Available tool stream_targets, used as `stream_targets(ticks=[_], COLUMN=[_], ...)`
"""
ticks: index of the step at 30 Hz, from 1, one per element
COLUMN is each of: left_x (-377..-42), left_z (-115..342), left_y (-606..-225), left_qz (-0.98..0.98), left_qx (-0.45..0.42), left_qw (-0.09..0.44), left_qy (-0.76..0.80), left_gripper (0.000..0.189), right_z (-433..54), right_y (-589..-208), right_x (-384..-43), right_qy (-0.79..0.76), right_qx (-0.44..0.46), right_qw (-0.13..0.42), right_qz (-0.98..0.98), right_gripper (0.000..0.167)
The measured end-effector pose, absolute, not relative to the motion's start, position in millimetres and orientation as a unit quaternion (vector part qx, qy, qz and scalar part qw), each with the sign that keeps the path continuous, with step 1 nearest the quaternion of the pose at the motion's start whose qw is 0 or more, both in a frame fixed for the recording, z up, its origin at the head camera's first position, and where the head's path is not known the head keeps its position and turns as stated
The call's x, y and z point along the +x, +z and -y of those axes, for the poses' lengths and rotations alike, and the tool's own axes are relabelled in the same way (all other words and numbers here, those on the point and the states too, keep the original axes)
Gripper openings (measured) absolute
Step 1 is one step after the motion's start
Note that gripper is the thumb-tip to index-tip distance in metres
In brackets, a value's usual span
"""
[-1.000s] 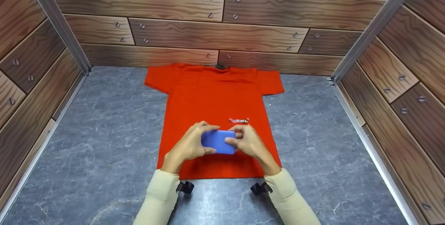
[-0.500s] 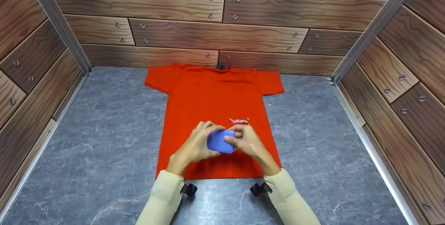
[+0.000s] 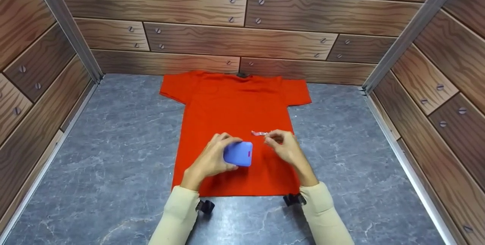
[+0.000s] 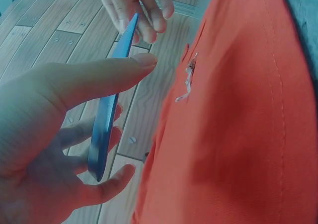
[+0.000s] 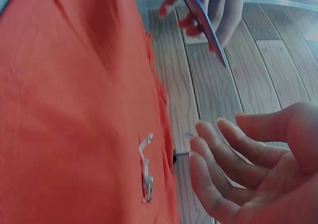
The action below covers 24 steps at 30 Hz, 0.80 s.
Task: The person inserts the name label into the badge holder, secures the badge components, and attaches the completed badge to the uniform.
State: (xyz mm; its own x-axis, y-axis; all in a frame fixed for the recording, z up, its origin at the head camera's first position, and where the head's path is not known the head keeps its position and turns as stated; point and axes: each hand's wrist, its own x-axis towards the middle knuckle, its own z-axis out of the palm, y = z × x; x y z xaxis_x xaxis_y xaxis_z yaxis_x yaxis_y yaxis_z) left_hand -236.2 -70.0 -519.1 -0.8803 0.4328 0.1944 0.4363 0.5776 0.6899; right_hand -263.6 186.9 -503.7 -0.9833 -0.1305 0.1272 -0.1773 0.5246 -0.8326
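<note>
My left hand [image 3: 210, 158] holds a flat blue case [image 3: 237, 155] with rounded corners by its upper and lower edges, above the red T-shirt [image 3: 235, 108]. A small pink slot shows near the case's right edge. In the left wrist view the case [image 4: 103, 134] appears edge-on, thin, between thumb and fingers. My right hand [image 3: 287, 148] hovers to the right of the case, apart from it, fingers loosely bent; the right wrist view shows nothing in it. On the shirt lies a thin silvery strip [image 5: 145, 167], perhaps a bracelet, partly behind my right fingers in the head view.
The shirt lies spread flat, its collar toward the back wall [image 3: 212, 36]. Grey marbled floor [image 3: 129, 142] surrounds it. Wood-patterned panels stand at left, back and right, joined by metal posts [image 3: 64, 25]. Dark wrist cameras [image 3: 293, 199] sit below both hands.
My right hand has let go of the blue case and moved right and slightly up, beside the strip. The left hand has shifted a little right since the first frame, keeping the case.
</note>
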Motion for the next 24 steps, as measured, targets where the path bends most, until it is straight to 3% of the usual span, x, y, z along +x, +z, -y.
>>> stream_targets(ticks=[4,12,24], left_x=[-237.5,-239.3,-239.7], left_z=[70.2,71.3,72.5], left_y=[-519.4,-519.5,-521.9], left_qz=[0.888,0.888,0.891], left_qx=[-0.243,-0.239,-0.237], left_qw=[0.006,0.002,-0.004], left_qy=[-0.391,-0.393,-0.387], left_gripper=[0.067,0.068,0.068], right_z=[-189.1,-184.7,-184.0], right_y=[-504.5,-507.0,-528.0], right_x=[-269.0,-295.1,-325.2], right_qy=[0.421,0.341,0.290], right_qx=[0.069,0.020,0.072], right_qw=[0.052,0.020,0.034], right_qz=[0.903,0.940,0.954], right_gripper=[0.006,0.008,0.007])
